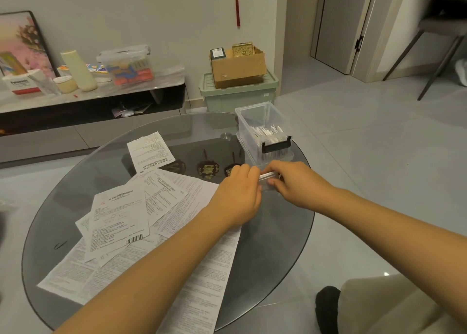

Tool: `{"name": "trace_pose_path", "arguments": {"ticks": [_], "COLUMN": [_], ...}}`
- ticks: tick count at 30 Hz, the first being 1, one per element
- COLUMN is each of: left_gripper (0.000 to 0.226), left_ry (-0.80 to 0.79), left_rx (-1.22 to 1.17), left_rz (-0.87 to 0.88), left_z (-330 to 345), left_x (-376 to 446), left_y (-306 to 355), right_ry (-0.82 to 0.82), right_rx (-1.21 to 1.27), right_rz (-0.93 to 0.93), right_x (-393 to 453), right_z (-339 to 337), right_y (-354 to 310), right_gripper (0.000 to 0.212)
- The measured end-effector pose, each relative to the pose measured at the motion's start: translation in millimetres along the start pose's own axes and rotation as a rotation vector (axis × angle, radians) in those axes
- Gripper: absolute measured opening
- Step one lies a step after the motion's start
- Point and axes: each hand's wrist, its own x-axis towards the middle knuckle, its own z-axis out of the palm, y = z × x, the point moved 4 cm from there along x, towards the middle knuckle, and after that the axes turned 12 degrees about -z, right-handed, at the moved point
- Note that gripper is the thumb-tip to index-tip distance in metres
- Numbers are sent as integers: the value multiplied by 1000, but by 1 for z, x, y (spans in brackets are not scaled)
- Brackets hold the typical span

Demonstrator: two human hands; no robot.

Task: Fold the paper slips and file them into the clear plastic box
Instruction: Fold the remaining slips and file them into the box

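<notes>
Right of center in the frame, the person is pressing a folded slip [268, 177] between both hands on the glass bench [267, 232]. The right hand [293, 182] is pinching the slip's right end, its grip closed with the thumb underneath and fingers curled over the top. The left hand [237, 194] is covering the left end; its fingers are bent over the paper, but how firmly that grip is holding cannot be told, since the fingertips are hidden.

The box [262, 131] is standing open just above the hands, near the bench's upper right rim, with several folded slips [267, 132] already standing inside. A loose heap of unfolded sheets [141, 222] is lying across the left and lower center of the frame.

Likely risks:
1. The fold is looking thick, so it may be springing open once released and jamming at the box mouth.
2. The box is sitting near the edge, so a hard push while filing could be sliding it off the smooth glass.
3. The left forearm is lying over the sheets and could be dragging them toward the edge.
</notes>
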Motion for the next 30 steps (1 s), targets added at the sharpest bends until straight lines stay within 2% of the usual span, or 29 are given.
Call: {"name": "trace_pose_path", "arguments": {"ticks": [4, 6, 10, 15, 22, 30], "left_gripper": [15, 12, 11, 12, 7, 38], "left_ry": [5, -34, -65, -15, 229, 175], "left_rx": [-134, -124, -76, -109, -454, -546], "left_rz": [-18, -2, -1, -19, -113, -110], "left_z": [0, 4, 6, -19, -69, -71], "left_x": [5, 6, 9, 18, 36, 90], "left_y": [0, 2, 4, 2, -17, -18], "right_ry": [-44, -74, -111, 96, 306, 454], "right_rx": [-54, -75, -99, -115, -1, 115], "right_rz": [-1, 22, 31, -57, -54, 117], "right_x": [1, 1, 1, 6, 26, 53], "right_z": [3, 3, 3, -20, -53, -70], "right_y": [0, 1, -1, -14, -22, 0], "right_gripper": [11, 9, 17, 20, 12, 10]}}
